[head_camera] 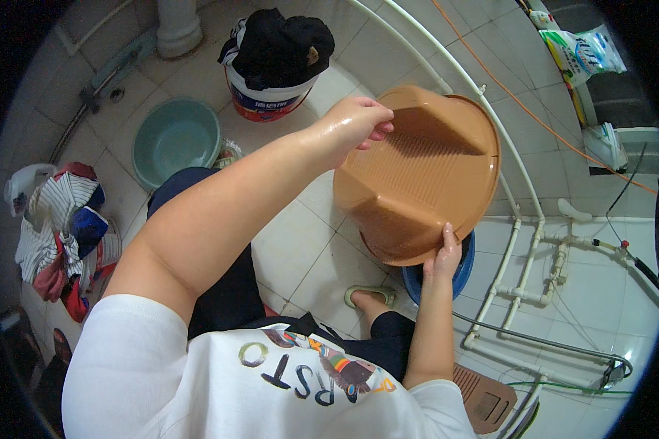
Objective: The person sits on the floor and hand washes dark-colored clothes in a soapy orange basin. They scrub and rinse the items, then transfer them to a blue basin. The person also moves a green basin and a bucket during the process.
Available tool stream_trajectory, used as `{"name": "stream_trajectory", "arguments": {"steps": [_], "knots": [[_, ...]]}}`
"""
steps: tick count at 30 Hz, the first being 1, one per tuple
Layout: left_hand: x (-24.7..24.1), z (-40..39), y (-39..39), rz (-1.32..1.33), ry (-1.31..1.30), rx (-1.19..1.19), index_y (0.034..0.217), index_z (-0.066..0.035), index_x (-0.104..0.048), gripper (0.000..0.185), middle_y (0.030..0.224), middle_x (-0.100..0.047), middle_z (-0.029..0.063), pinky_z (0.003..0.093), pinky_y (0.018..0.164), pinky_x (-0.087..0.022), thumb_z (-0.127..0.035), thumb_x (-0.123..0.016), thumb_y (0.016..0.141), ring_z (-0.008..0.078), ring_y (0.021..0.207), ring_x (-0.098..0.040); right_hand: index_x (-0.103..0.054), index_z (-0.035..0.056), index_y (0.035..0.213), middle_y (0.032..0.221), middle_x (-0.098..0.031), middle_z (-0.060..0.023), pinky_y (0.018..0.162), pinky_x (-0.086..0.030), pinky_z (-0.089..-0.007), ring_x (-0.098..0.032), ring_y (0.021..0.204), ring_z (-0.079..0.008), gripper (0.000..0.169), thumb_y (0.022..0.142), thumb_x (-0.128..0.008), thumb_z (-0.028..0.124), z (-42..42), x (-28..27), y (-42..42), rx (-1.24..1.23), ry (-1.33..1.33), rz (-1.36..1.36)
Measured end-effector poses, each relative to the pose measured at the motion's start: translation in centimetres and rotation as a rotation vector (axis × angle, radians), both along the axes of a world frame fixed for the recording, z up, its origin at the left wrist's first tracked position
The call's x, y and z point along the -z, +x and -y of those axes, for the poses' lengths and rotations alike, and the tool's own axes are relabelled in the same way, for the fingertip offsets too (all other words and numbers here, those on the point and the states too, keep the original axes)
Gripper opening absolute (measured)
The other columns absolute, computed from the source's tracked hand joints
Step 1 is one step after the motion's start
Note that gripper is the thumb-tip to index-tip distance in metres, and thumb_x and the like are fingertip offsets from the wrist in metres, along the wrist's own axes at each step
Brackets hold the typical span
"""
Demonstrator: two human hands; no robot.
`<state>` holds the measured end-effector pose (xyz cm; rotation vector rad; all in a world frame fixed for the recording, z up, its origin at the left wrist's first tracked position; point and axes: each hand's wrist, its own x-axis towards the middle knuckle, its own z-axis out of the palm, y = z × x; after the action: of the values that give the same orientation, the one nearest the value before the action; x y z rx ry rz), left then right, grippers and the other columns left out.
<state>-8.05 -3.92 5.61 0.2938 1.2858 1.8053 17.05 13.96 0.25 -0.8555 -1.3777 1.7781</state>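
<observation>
An orange-brown plastic washbasin with a ribbed washboard bottom (412, 175) is tilted up at my right front, and its upper edge looks blurred. My right hand (445, 258) grips its near rim, thumb on top. Wet and shiny, my left hand (369, 125) reaches across to the basin's left rim with its fingers curled. Whether those fingers hold the rim or only pass in front of it, I cannot tell. Below the basin stands a blue tub (464, 274), mostly hidden, with something dark inside.
A grey-green basin (178, 142) sits on the tiles at front left, near a paint bucket (269, 104) heaped with dark clothes (285, 49). Striped and coloured laundry (68, 225) is piled at left. White pipes (508, 274) and a brown washboard (483, 398) are at right.
</observation>
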Motion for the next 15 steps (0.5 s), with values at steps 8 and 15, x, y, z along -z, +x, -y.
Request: {"name": "stream_trajectory", "arguments": {"steps": [8,15], "knots": [[0.3,-0.7,1.6,-0.077,-0.201,0.07,0.103,-0.012,-0.049,0.028,0.101,-0.051,0.0034,0.0294,0.074,-0.04,-0.03,-0.055,0.082,0.0143,0.091,-0.047,-0.051,-0.0045,0.106,0.103,-0.057,-0.0099,0.083,-0.042,-0.03,-0.054,0.092,-0.0179,0.027,0.083,-0.057,0.007,3.9,0.8,2.4,0.009,0.007,0.131],[2.6,-1.5,1.2,-0.191,-0.206,-0.064,0.121,0.0,-0.039,0.051,0.114,-0.049,0.0157,0.0333,0.09,-0.037,-0.027,-0.057,0.081,0.0223,0.106,-0.046,-0.058,-0.0053,0.096,0.093,-0.061,-0.0079,0.074,-0.043,-0.0262,-0.055,0.08,-0.0132,0.018,0.082,-0.058,0.007,5.8,-2.3,3.2,-0.114,0.176,0.319]]}}
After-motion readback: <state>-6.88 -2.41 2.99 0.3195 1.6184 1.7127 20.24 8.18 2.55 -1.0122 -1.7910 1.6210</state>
